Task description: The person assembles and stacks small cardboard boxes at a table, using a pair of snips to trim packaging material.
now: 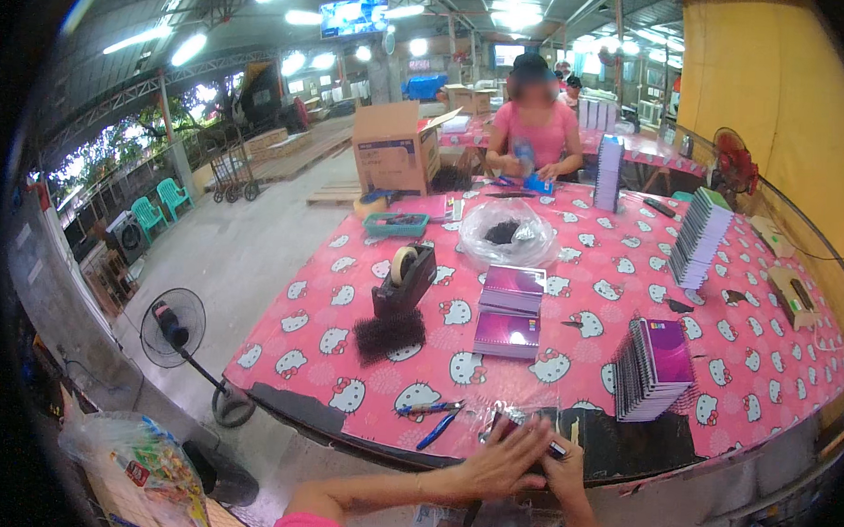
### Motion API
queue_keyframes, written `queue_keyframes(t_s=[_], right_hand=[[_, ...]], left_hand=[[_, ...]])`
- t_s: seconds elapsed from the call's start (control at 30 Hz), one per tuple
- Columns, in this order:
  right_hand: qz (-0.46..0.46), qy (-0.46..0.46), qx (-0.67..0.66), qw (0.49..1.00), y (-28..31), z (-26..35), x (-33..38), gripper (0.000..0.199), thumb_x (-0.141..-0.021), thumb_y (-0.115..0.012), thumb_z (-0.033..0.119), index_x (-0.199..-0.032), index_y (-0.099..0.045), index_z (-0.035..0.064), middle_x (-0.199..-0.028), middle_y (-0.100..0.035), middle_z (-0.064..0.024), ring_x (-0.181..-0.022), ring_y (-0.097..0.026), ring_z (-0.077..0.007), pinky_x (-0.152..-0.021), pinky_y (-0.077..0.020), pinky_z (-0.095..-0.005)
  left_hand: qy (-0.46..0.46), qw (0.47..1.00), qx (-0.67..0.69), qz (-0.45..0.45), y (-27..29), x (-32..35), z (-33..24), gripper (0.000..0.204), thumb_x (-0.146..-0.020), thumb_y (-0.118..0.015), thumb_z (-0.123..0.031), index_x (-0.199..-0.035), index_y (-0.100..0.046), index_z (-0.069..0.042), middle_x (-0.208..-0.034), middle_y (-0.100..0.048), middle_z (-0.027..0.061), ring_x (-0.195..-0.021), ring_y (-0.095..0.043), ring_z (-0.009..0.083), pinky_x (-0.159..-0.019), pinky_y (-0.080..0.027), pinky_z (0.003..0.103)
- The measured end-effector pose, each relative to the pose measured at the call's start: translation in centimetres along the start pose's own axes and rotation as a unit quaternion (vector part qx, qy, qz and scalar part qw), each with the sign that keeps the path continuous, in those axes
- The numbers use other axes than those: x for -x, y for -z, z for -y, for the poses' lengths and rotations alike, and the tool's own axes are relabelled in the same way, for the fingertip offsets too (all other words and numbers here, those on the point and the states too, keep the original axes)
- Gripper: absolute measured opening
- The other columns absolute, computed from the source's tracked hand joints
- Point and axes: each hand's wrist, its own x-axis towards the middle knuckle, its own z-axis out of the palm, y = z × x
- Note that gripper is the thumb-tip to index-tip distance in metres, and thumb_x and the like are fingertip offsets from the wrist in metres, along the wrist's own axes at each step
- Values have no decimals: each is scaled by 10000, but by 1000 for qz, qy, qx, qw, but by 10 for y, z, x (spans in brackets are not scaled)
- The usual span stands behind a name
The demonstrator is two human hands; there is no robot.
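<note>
At the table's near edge, my left hand [506, 460] lies with its fingers stretched across a small dark thing [557, 449] with a pale edge. My right hand [566, 466] closes round the same thing from the right; most of it is hidden, so its kind cannot be told. Crinkled clear plastic shows just beyond my fingers. Left of my hands lie blue-handled pliers [438, 429] and a pen-like tool [429, 408]. Purple spiral notebooks [508, 334] are stacked ahead, and a taller stack of purple spiral notebooks [655, 372] stands to the right.
A tape dispenser [405, 280], a bundle of black coils [390, 337], a green tray [395, 224] and a plastic bag of black bits [508, 234] stand on the pink table. More notebook stacks [702, 238] rise at right. Across the table, a person [535, 128] works near a cardboard box [393, 151].
</note>
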Motion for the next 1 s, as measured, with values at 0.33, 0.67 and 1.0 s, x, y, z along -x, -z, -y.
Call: queue_keyframes(t_s=[0.33, 0.67, 1.0], right_hand=[[50, -7, 14, 999, -7, 13, 2, 308, -880, -661, 55, -1174, -692, -33, -921, -742, -66, -865, -605, -85, -753, -523, -291], [-17, 118, 167, 979, -23, 90, 14, 795, -768, -817, 146, -1466, -462, 13, -1360, -511, -244, -1238, -538, -382, -1068, -428, -443], [-16, 251, 409, 877, -8, 72, -29, 205, -870, -713, 152, -1068, -703, 100, -976, -699, -76, -915, -661, -274, -885, -468, -426]], left_hand=[[-2, 1000, 10, 17, -8, -2, 15, 819, -1009, -374, -595, -1590, -226, -37, -1666, -197, 148, -1554, -128, 323, -1194, 27, 612], [190, 887, 415, -67, 25, -14, 4, 616, -926, -658, -107, -1472, -408, 28, -1472, -470, 261, -1348, -498, 369, -1105, -405, 412], [280, 822, 494, -34, -12, -10, 52, 336, -942, -593, -1, -1277, -610, 12, -1121, -690, 105, -998, -640, 153, -887, -513, 303]])
